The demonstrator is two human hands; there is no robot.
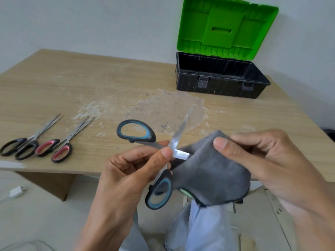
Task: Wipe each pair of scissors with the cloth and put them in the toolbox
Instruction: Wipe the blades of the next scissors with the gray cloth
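My left hand (pixel 126 171) pinches the blue-handled scissors (pixel 151 135) at the pivot, blades spread, over the near table (pixel 90 84) edge. My right hand (pixel 262 160) grips the grey cloth (pixel 213 171), folded over one blade. Toolbox (pixel 217 82) sits far right, lid up. Black scissors (pixel 21 147) and red scissors (pixel 58 147) lie left.

Plain pale wall (pixel 90 24) behind a light wood-grain surface (pixel 63 82) with a whitish worn patch (pixel 163 109) at its middle; pale floor (pixel 45 218) below, bearing a white plug (pixel 17 192) with cable at left and cardboard (pixel 262 214) at right; soft, even light.
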